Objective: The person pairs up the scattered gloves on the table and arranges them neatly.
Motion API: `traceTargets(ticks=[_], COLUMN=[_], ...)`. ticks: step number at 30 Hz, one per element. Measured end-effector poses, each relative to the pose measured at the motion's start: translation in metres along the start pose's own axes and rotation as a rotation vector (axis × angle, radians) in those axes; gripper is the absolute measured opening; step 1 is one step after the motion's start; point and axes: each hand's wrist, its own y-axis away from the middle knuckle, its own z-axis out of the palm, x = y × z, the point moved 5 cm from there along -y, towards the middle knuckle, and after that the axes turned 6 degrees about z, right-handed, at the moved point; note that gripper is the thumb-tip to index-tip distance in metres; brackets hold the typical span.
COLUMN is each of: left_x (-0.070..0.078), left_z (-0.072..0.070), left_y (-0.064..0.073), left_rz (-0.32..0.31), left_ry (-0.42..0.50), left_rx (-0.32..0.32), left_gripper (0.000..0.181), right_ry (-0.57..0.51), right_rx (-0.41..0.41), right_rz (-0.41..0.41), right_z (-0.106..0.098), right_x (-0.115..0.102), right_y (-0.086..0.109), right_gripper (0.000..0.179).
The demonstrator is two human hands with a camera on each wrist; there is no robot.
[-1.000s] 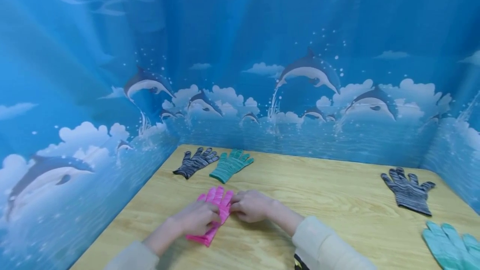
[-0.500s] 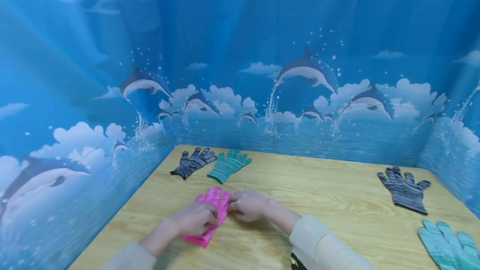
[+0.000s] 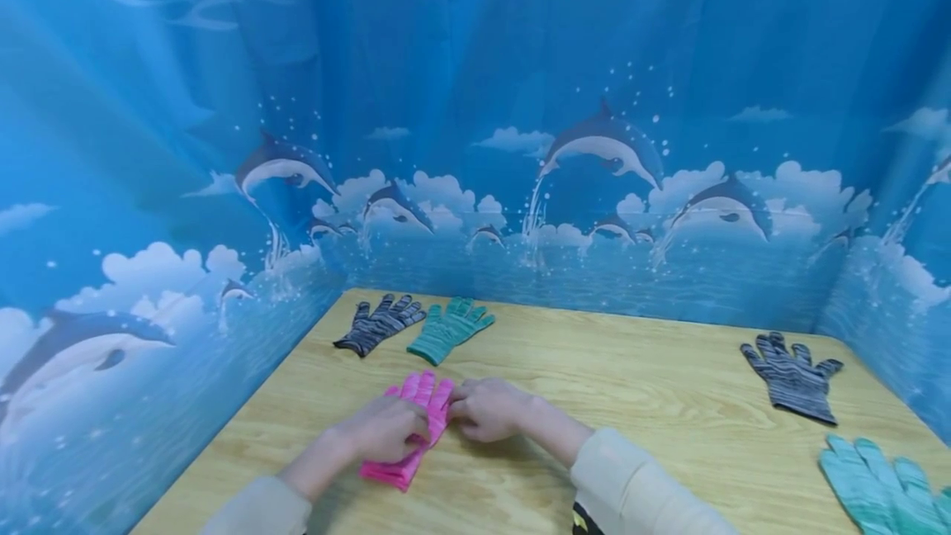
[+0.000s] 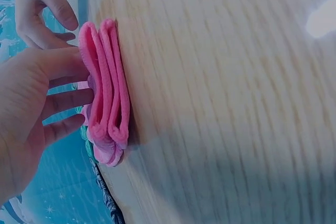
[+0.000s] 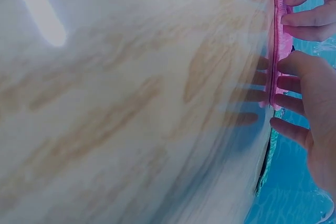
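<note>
Where the pink gloves [image 3: 438, 418] lie, the left hand [image 3: 385, 429] is above them and the right hand [image 3: 490, 409] is at their edge

The pink gloves are on the left part of the desk [image 3: 594, 390]. In the left wrist view two cuffs [image 4: 106, 82] show, one against the other, so it seems that one glove lies on the other. Their long axis runs from these cuffs, which are on the near side, away and a little to the right, to the glove fingers [image 3: 425, 386].

For any handling, this relation seems to matter most: the left hand lies across the palm part, nearer to the cuffs, and the right hand touches the long right edge, nearer to the fingertips. Both hands have relaxed, rather straight fingers; I see contact, but no firm grip.

Beyond the pink gloves lies a green glove [image 3: 449, 331], and just beside it a dark striped glove [image 3: 377, 324]. Well apart, on the right, lie another striped glove [image 3: 793, 378] and a pale green glove [image 3: 880, 481].
</note>
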Motion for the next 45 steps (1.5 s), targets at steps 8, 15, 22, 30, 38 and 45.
traceTargets(ticks=[8, 15, 22, 30, 38, 45], left_x=[-0.001, -0.021, -0.052, -0.089, -0.115, -0.138], left_z=[0.002, 0.003, 0.000, 0.001, 0.000, 0.007], left_y=[-0.004, -0.002, 0.009, 0.028, 0.040, 0.043], left_rz=[0.016, -0.107, -0.207, -0.343, -0.520, -0.678], left_ry=[0.001, 0.169, 0.116, -0.014, -0.127, -0.061], left_rx=[-0.009, 0.076, 0.210, 0.274, 0.184, 0.037], left_gripper=[0.014, 0.005, 0.005, 0.008, 0.026, 0.044], right_ry=[-0.039, -0.166, -0.225, -0.222, -0.169, -0.113], right_rx=[-0.030, 0.035, 0.124, 0.171, 0.104, 0.095], right_rz=[0.036, 0.098, 0.054, -0.019, 0.001, -0.009], right_z=[0.001, 0.003, -0.002, -0.013, -0.011, -0.007], right_x=[0.003, 0.011, 0.017, 0.008, -0.002, -0.007], right_y=[0.002, 0.007, 0.017, 0.027, 0.022, 0.011], right_gripper=[0.028, 0.020, 0.016, 0.011, 0.016, 0.026])
